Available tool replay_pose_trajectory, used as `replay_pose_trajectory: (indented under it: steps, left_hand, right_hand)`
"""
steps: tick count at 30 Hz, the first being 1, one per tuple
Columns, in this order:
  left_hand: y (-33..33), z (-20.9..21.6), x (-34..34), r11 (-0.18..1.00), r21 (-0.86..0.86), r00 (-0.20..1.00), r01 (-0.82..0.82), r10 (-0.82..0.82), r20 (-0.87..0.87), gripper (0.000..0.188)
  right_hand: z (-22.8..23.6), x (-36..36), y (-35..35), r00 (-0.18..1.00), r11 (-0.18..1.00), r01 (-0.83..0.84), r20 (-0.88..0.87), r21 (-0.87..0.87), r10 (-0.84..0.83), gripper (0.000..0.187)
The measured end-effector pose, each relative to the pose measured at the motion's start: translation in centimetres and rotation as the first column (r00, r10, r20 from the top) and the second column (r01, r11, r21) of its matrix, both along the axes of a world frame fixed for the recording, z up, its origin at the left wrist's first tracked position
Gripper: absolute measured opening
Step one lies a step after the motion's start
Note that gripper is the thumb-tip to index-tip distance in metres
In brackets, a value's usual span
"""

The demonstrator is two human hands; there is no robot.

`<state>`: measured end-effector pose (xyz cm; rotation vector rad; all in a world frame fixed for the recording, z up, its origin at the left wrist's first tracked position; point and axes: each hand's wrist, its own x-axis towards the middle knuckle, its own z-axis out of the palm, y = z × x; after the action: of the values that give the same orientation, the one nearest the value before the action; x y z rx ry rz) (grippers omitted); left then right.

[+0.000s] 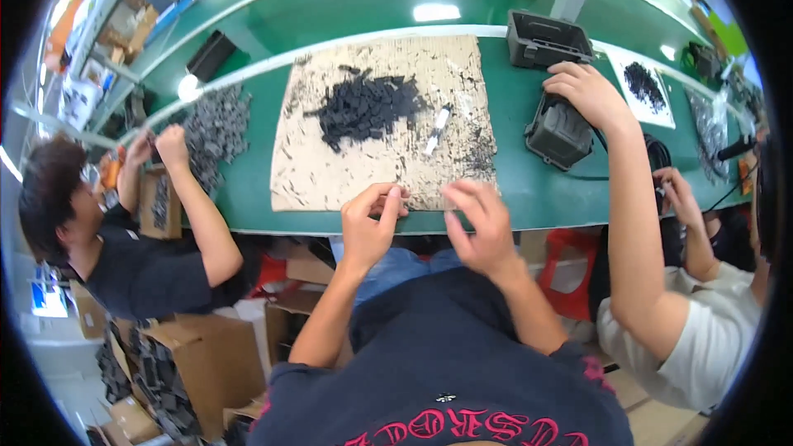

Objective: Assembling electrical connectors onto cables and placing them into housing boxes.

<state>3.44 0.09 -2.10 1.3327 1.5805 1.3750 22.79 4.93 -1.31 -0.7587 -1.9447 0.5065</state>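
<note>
Whatever the left hand (370, 223) and right hand (481, 227) pinch at the lower middle is too small to make out, the pieces in the black pile (363, 106) blur together, and the co-worker's hand (588, 89) at upper right covers part of a black case (558, 132).

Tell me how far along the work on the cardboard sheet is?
Done: nothing finished shows on the cardboard. In hand: the left hand and right hand meet at its near edge, fingers pinched, though any part between them is too small to see. Left: a big pile of black parts lies mid-sheet, with a white tool beside it.
</note>
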Motion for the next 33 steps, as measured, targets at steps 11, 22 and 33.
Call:
replay_pose_trajectory:
  steps: [11,22,33]
  left_hand:
    - [6.5,1.5,-2.3,0.996,0.031,0.987,0.081,-0.085,0.138,0.017]
    - [18.6,0.4,-1.4,0.93,0.056,0.676,0.363,-0.304,0.671,0.05]
    - [18.7,0.5,-4.1,0.981,0.18,0.777,0.068,-0.165,0.608,0.017]
  right_hand:
    - [-0.3,-2.6,9.0,0.838,0.993,0.119,0.537,-0.01,-0.095,0.026]
    - [0.2,-7.2,19.1,0.827,0.885,-0.115,-0.537,-0.452,-0.166,0.027]
    - [-0.3,-9.2,16.6,0.569,0.349,-0.724,-0.801,-0.595,-0.186,0.029]
